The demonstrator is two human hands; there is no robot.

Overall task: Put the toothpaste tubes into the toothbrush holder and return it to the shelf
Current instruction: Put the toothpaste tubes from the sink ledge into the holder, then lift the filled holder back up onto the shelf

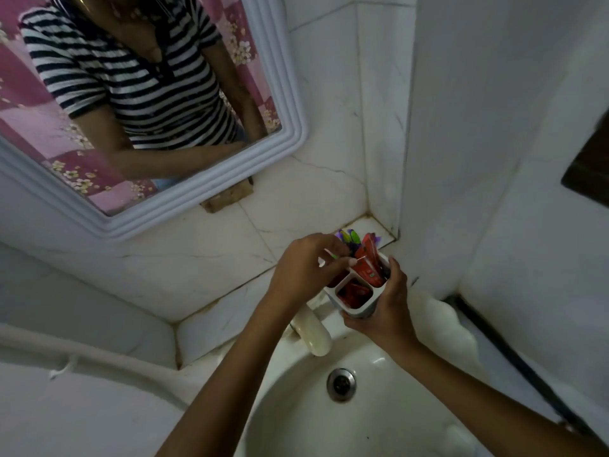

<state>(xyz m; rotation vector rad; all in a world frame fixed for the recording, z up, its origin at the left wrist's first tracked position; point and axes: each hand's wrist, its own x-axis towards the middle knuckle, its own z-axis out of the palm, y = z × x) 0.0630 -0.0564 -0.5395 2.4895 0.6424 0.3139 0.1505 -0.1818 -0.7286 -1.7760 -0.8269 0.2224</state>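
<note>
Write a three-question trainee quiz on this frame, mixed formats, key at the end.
1. True or false: the toothbrush holder is standing on the shelf.
2. Multiple choice: which hand grips the holder's side? A) left hand B) right hand C) neither
3. Fill in: the holder is held above the ____.

Key:
1. False. It is held in the air over the sink, near the tap.
2. B. The right hand wraps the holder's side; the left hand works at its top among the red toothpaste tubes.
3. sink
</note>
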